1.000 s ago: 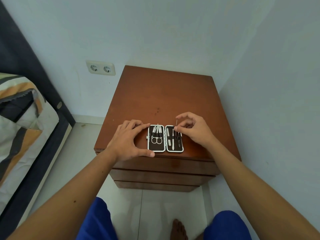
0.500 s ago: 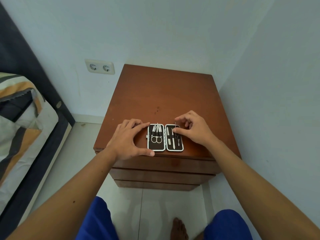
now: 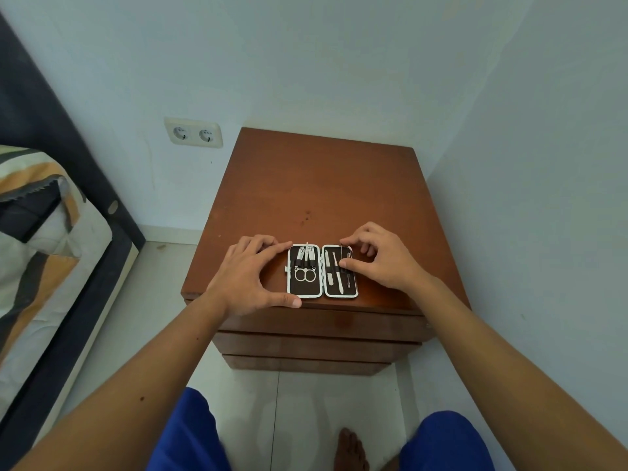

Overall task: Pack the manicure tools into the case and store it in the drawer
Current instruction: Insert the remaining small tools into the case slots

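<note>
Both hands work at the open case [image 3: 322,270], which lies flat near the front edge of the nightstand [image 3: 326,185]; left hand [image 3: 246,277] brackets the case's left half, forefinger and thumb spread along its far and near edges, steadying it; right hand [image 3: 384,258] pinches a thin tool [image 3: 341,254] over the right half, evidently seating it; scissors [image 3: 305,274] and other tools sit in their loops; packing judged nearly complete; closing the case and stowing it in the drawer [image 3: 319,322], shut below, remain.
</note>
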`<state>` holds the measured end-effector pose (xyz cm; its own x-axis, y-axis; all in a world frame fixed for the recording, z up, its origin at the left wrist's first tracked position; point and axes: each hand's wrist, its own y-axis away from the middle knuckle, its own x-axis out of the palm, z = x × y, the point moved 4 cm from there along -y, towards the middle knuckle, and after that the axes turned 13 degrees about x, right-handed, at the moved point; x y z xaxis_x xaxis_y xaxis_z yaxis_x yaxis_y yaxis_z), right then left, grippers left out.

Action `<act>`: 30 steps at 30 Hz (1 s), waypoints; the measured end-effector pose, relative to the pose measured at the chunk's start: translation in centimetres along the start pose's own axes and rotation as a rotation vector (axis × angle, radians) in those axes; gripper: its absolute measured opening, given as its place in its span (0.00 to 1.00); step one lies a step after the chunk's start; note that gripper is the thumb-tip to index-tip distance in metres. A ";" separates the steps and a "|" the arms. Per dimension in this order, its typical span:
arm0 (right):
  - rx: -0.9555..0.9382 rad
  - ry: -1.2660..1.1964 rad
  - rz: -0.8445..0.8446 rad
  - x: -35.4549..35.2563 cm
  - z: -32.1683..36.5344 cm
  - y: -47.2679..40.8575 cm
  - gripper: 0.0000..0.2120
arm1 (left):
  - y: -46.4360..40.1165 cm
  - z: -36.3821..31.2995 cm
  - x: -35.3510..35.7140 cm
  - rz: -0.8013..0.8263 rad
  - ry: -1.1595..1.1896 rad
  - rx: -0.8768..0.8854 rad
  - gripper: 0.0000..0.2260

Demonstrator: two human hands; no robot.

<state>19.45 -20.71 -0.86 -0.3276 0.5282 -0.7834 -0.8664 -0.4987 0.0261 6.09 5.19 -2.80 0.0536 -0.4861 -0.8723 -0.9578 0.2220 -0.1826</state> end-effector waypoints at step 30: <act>-0.052 0.183 0.112 -0.4 0.5 1.7 0.26 | 0.0 -0.1 0.0 0.003 0.005 -0.002 0.54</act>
<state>17.94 -21.38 -0.20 -0.3426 0.3363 -0.8772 -0.8063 -0.5845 0.0909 6.07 5.16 -2.73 0.0494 -0.4894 -0.8707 -0.9586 0.2216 -0.1790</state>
